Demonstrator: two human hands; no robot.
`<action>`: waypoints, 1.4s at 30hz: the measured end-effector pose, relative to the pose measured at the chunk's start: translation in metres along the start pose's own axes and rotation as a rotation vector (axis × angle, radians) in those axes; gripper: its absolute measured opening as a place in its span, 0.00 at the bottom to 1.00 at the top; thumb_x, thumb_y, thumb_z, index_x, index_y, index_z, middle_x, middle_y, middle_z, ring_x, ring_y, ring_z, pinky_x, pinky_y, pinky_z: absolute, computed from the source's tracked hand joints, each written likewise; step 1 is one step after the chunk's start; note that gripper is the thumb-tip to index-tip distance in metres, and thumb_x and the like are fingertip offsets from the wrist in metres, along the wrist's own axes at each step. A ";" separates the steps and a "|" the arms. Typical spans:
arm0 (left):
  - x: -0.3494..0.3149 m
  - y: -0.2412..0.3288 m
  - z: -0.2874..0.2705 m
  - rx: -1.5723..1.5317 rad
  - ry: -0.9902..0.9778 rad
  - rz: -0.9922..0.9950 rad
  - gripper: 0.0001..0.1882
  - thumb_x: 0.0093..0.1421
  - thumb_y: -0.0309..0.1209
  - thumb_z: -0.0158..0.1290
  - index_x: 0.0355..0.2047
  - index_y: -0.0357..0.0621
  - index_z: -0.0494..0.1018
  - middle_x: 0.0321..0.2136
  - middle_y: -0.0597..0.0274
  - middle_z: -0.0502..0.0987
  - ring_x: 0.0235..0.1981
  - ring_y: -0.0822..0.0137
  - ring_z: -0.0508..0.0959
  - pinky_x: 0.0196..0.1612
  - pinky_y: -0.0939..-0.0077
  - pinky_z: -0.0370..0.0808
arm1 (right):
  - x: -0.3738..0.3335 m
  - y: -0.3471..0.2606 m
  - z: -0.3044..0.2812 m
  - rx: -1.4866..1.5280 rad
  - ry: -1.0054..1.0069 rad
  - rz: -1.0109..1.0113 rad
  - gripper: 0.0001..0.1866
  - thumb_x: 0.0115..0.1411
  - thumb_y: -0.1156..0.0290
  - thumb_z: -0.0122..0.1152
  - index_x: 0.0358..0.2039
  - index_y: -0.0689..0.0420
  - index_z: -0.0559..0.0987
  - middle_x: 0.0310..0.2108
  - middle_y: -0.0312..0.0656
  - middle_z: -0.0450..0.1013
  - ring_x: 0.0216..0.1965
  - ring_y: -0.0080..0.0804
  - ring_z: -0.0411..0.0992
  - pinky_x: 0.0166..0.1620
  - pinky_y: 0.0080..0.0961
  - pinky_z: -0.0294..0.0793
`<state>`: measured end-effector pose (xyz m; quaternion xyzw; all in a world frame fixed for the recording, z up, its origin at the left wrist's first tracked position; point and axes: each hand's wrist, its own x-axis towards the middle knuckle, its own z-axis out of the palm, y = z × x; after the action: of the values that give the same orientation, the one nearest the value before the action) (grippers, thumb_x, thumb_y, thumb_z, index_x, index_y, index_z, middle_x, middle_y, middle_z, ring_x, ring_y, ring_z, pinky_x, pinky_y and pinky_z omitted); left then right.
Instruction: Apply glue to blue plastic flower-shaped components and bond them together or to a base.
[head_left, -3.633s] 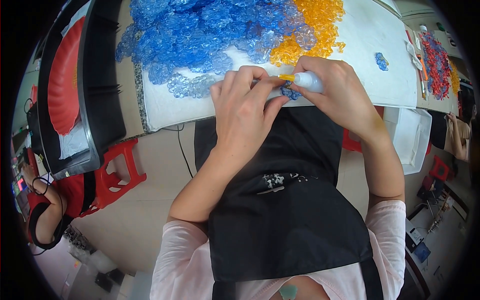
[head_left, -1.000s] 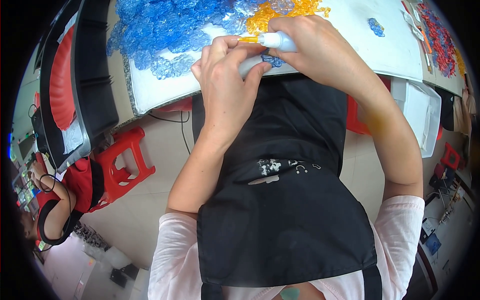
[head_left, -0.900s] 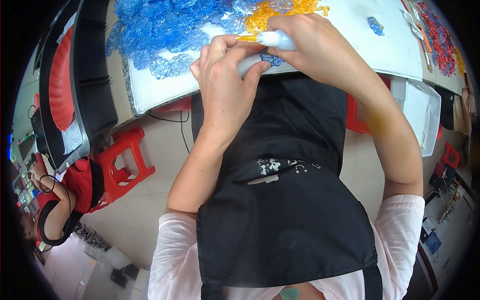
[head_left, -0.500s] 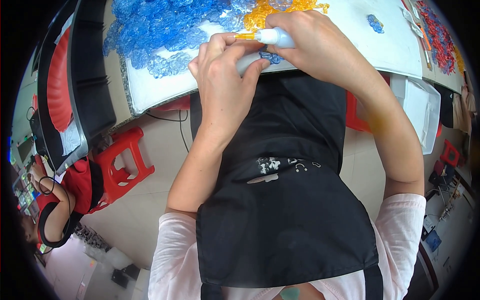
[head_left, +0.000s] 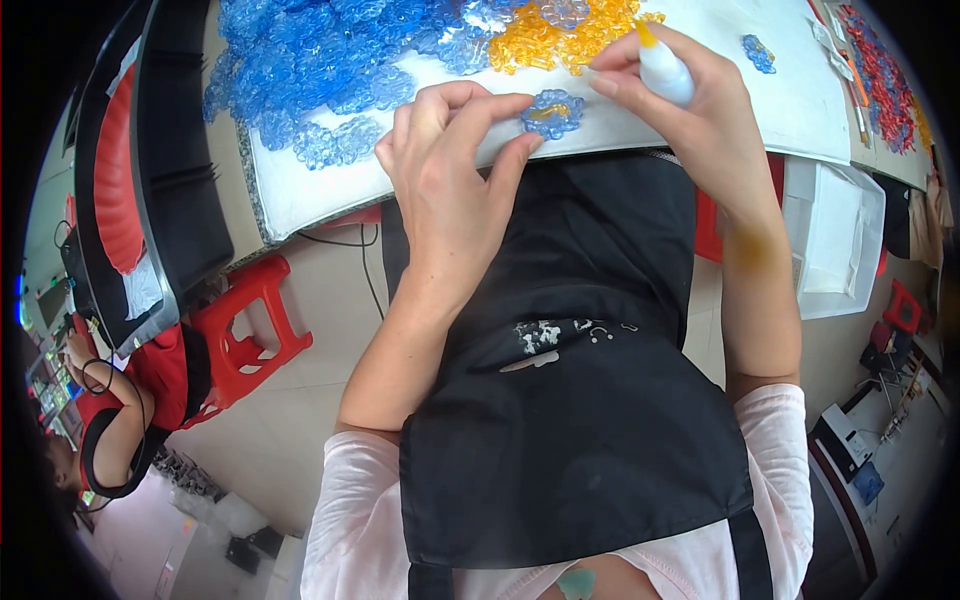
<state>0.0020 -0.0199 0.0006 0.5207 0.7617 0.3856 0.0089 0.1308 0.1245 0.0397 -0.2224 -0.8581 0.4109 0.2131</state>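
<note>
A clear blue flower-shaped plastic piece (head_left: 566,122) with an orange bit on its middle lies near the table's front edge. The thumb and forefinger of my left hand (head_left: 445,150) hold it by its left side. In my right hand (head_left: 700,100) is a small white squeeze bottle (head_left: 664,72), its yellow tip pointing up and away. The right thumb and forefinger reach out beside a pile of clear orange plastic pieces (head_left: 535,45); whether they pinch one I cannot tell. Another blue piece with an orange middle (head_left: 759,54) lies apart on the right.
A large heap of clear blue pieces (head_left: 300,70) covers the left of the white tabletop (head_left: 640,130). Red and blue pieces (head_left: 875,80) lie at far right, by a brush. A black rack (head_left: 185,150), red stool (head_left: 250,320) and white bin (head_left: 835,235) stand around. Someone in red sits left.
My right hand has moved right, away from the blue piece, and turned the bottle from lying sideways to tip up. The blue piece beside my left fingers is now uncovered.
</note>
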 end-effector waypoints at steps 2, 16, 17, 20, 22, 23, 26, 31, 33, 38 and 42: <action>-0.001 -0.001 0.000 -0.006 0.018 0.017 0.15 0.42 0.30 0.64 0.33 0.51 0.77 0.33 0.68 0.69 0.36 0.67 0.68 0.41 0.72 0.57 | -0.006 -0.003 0.001 0.052 -0.025 0.102 0.06 0.53 0.74 0.60 0.30 0.62 0.75 0.27 0.34 0.73 0.30 0.17 0.68 0.36 0.17 0.67; 0.000 0.001 -0.001 -0.004 -0.022 -0.028 0.14 0.42 0.30 0.63 0.33 0.49 0.77 0.34 0.68 0.69 0.37 0.67 0.68 0.41 0.71 0.57 | 0.005 0.004 0.020 -0.178 -0.069 -0.044 0.11 0.51 0.70 0.63 0.31 0.62 0.74 0.26 0.42 0.72 0.28 0.35 0.71 0.35 0.23 0.69; 0.000 0.001 -0.001 -0.005 -0.020 -0.028 0.14 0.42 0.30 0.63 0.33 0.49 0.77 0.34 0.68 0.69 0.37 0.67 0.68 0.41 0.71 0.57 | 0.005 0.003 0.020 -0.181 -0.098 -0.027 0.11 0.51 0.69 0.63 0.31 0.62 0.74 0.26 0.43 0.72 0.28 0.36 0.72 0.35 0.24 0.69; 0.001 0.001 -0.001 -0.010 -0.022 -0.021 0.14 0.43 0.30 0.63 0.32 0.48 0.77 0.34 0.68 0.69 0.37 0.66 0.67 0.41 0.70 0.57 | 0.007 0.001 0.020 -0.218 -0.114 -0.039 0.12 0.51 0.68 0.63 0.31 0.63 0.74 0.26 0.46 0.72 0.28 0.38 0.72 0.34 0.26 0.69; 0.002 0.001 -0.002 -0.005 -0.029 -0.023 0.13 0.43 0.30 0.63 0.32 0.48 0.77 0.34 0.68 0.69 0.37 0.66 0.67 0.41 0.70 0.57 | 0.009 0.000 0.021 -0.233 -0.105 -0.044 0.13 0.51 0.68 0.64 0.32 0.63 0.74 0.27 0.47 0.73 0.29 0.40 0.72 0.34 0.27 0.69; 0.002 0.001 -0.002 -0.008 -0.029 -0.024 0.13 0.43 0.30 0.63 0.32 0.48 0.77 0.34 0.68 0.69 0.37 0.66 0.67 0.41 0.70 0.57 | 0.010 -0.001 0.022 -0.247 -0.095 -0.050 0.14 0.50 0.67 0.64 0.32 0.64 0.75 0.27 0.48 0.73 0.29 0.42 0.73 0.34 0.28 0.70; 0.003 0.001 -0.003 -0.006 -0.038 -0.031 0.13 0.43 0.30 0.63 0.32 0.48 0.77 0.34 0.68 0.69 0.37 0.66 0.67 0.41 0.70 0.57 | 0.015 -0.006 0.019 -0.295 -0.123 -0.074 0.14 0.50 0.67 0.64 0.33 0.64 0.75 0.29 0.51 0.74 0.31 0.46 0.73 0.35 0.30 0.70; 0.004 0.001 -0.003 0.005 -0.032 -0.025 0.13 0.43 0.30 0.63 0.32 0.48 0.77 0.34 0.67 0.69 0.37 0.66 0.68 0.41 0.71 0.58 | 0.019 -0.008 0.017 -0.376 -0.176 -0.126 0.14 0.49 0.68 0.64 0.34 0.63 0.75 0.30 0.51 0.74 0.34 0.48 0.73 0.37 0.32 0.70; 0.003 0.002 -0.005 -0.003 -0.032 -0.029 0.13 0.43 0.30 0.63 0.32 0.48 0.77 0.34 0.67 0.70 0.37 0.65 0.68 0.41 0.71 0.58 | 0.018 -0.009 0.017 -0.404 -0.161 -0.120 0.14 0.49 0.68 0.64 0.34 0.63 0.75 0.30 0.51 0.74 0.34 0.48 0.73 0.38 0.33 0.70; 0.005 0.000 -0.004 0.013 -0.061 -0.004 0.13 0.43 0.29 0.62 0.32 0.47 0.78 0.34 0.64 0.71 0.37 0.63 0.69 0.41 0.70 0.61 | 0.003 0.001 0.021 -0.160 0.053 -0.176 0.12 0.48 0.70 0.64 0.30 0.62 0.75 0.28 0.52 0.73 0.33 0.48 0.73 0.36 0.33 0.72; 0.008 0.015 0.005 0.092 -0.055 0.121 0.16 0.42 0.29 0.62 0.34 0.49 0.77 0.34 0.65 0.71 0.38 0.64 0.69 0.40 0.69 0.61 | -0.040 0.008 -0.014 0.073 0.329 0.042 0.10 0.50 0.72 0.63 0.34 0.59 0.76 0.25 0.41 0.73 0.27 0.30 0.73 0.33 0.22 0.70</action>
<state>0.0121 -0.0082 0.0093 0.5761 0.7452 0.3354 -0.0174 0.1718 0.1150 0.0341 -0.2968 -0.7912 0.4041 0.3501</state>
